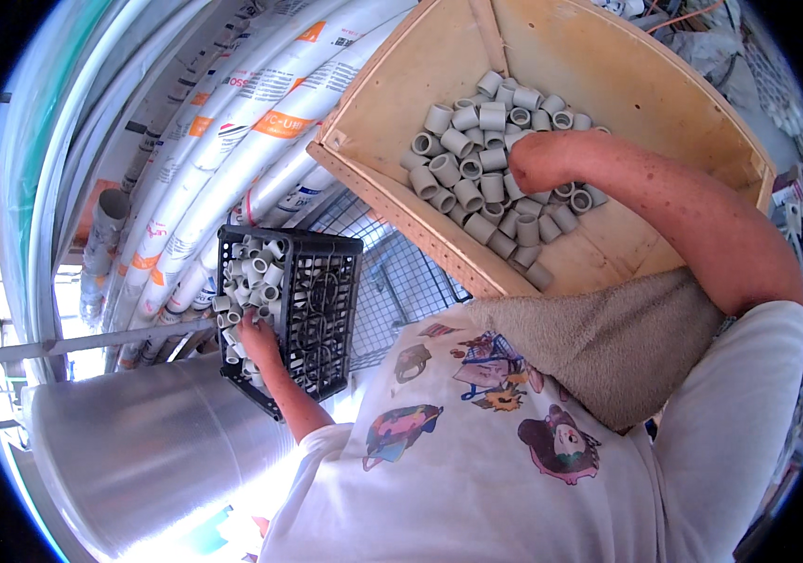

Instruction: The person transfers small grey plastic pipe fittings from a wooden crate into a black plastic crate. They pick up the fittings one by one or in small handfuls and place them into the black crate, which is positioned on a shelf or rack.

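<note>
Closest of all, a white cotton shirt with colourful printed pictures (477,450) can be seen. Next to it, a fuzzy grey-brown cloth (608,342) is draped over the near edge of the box, under the bent right arm.

On the left, a black plastic crate with holes in its sides (331,246) is partly filled with small, short grey plastic tubes (258,266). The left hand (256,336) is put in among them, and its fingers are partly covered. Whether a tube is gripped by it cannot be told.

On the right, a big, open box made of pale brown wood (598,56) is set. Fatter short grey plastic tubes (492,159) are heaped inside it, and some are tipped over while others are stood on end. The right hand (531,161) is lowered over this heap. Its fingers are hidden behind the wrist, so it cannot be told if they are closed on anything.

A big, shiny silver roll (139,441) is placed beside the left arm. A thin wire grid (392,281) can be seen between the crate and the box. Farther off, long white pipes with orange marks (261,127) are stacked side by side.
</note>
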`<state>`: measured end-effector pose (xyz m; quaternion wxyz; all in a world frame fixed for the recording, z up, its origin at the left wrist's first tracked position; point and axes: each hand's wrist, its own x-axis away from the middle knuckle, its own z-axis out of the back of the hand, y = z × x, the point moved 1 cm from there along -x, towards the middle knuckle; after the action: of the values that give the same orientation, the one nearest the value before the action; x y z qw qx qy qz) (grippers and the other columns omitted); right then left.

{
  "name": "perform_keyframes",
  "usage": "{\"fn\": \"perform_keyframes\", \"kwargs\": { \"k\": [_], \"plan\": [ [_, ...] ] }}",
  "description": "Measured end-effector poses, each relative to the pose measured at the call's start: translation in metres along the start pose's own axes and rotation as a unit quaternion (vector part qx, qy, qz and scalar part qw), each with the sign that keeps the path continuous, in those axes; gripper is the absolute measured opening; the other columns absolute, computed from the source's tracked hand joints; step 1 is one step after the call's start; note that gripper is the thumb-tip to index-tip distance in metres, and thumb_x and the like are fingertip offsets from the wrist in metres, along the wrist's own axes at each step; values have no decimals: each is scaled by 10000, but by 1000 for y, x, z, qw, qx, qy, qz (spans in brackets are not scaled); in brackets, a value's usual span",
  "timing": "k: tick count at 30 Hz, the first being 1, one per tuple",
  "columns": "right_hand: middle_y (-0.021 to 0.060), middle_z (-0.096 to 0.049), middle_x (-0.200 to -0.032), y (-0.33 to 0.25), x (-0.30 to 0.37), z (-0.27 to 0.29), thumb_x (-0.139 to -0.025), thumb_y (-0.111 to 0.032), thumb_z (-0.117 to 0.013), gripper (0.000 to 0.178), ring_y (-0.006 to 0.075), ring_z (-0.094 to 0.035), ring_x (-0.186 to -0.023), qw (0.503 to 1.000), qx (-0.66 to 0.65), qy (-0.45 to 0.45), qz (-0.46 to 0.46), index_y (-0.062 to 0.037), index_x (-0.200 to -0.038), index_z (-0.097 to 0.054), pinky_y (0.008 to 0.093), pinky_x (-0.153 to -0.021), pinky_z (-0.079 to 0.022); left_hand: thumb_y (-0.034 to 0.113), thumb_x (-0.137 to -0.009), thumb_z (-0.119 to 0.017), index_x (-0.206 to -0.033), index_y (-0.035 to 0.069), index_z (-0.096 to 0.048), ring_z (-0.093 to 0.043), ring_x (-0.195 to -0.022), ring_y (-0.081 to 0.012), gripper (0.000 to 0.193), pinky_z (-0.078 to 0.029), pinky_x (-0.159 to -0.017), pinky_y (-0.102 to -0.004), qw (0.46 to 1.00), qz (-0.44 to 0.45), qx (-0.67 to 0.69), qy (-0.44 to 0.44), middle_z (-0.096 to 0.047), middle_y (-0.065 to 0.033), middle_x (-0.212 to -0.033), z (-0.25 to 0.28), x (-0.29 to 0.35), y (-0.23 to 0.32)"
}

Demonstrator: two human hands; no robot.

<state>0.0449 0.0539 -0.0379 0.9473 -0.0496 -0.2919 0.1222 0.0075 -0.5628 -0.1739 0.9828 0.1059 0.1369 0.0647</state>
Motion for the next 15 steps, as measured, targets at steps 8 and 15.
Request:
{"fn": "perform_keyframes", "kwargs": {
  "k": [8,15],
  "plan": [
    [211,-689,-828,-12,2,4,-758,-207,-649,234,347,-677,-810,1000,3,-14,27,5,-825,-723,449,-750,-527,83,-882,-642,-1235,22,-617,-599,-984,-328,359,-477,-861,-408,965,-141,181,127,-601,-166,-1122,59,-23,116],
    [179,-680,-879,-25,27,51,-806,-179,-641,202,327,-659,-815,992,-57,105,26,3,-848,-717,413,-766,-514,53,-946,-626,-1242,10,-607,-612,-1074,-204,300,-471,-960,-328,875,-227,416,100,-623,-108,-1191,115,-6,252]
  ]
}}
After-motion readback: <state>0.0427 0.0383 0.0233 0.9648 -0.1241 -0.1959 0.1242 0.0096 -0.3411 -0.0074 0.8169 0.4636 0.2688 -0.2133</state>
